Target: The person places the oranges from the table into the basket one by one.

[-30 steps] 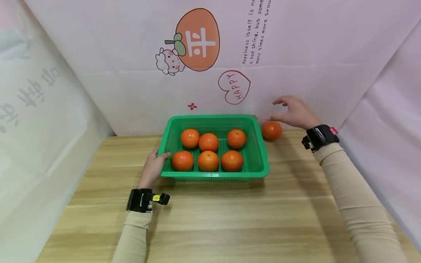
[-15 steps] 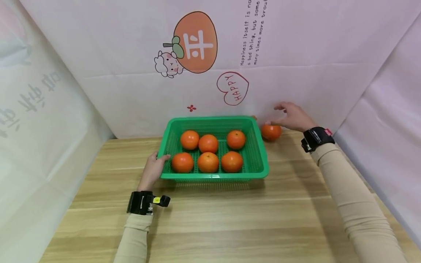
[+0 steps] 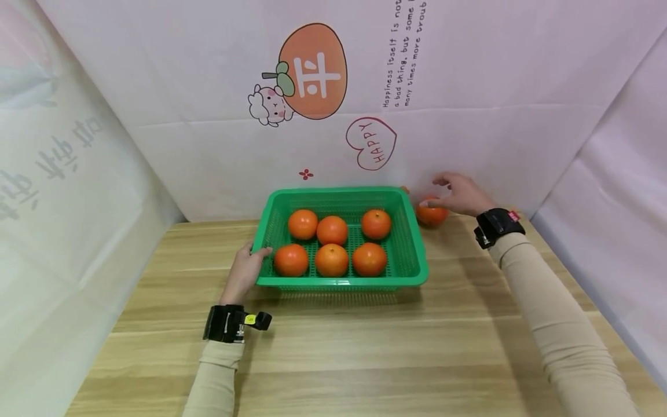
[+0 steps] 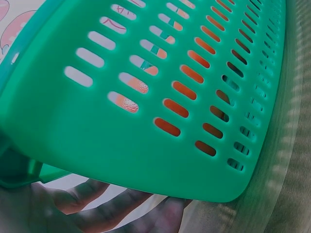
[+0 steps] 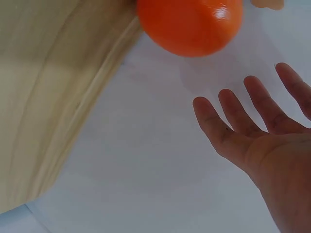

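A green plastic basket (image 3: 341, 282) with slotted sides holds several glossy, round orange-red fruits (image 3: 332, 260). At its left end my left hand (image 3: 244, 271) grips the rim, thumb over the top and fingers outside. The left wrist view shows those fingers (image 4: 104, 211) bent beneath the slotted wall. One more orange-red fruit (image 3: 431, 215) sits outside, off the basket's back right corner and by the wall. My right hand (image 3: 461, 194) hovers just above and behind this fruit, thumb and fingers spread. In the right wrist view the fingers are apart from the fruit (image 5: 192, 24).
Under everything is a wood-grain table (image 3: 354, 353). A white sheet with a printed persimmon (image 3: 315, 72) and a heart (image 3: 371, 143) rises behind the basket. More white sheeting (image 3: 620, 168) bounds the right side, and another sheet (image 3: 62, 231) the left.
My right hand has lowered toward the lone fruit, its thumb now overlapping it in the head view. The left hand and basket keep their places; the head view has shifted slightly.
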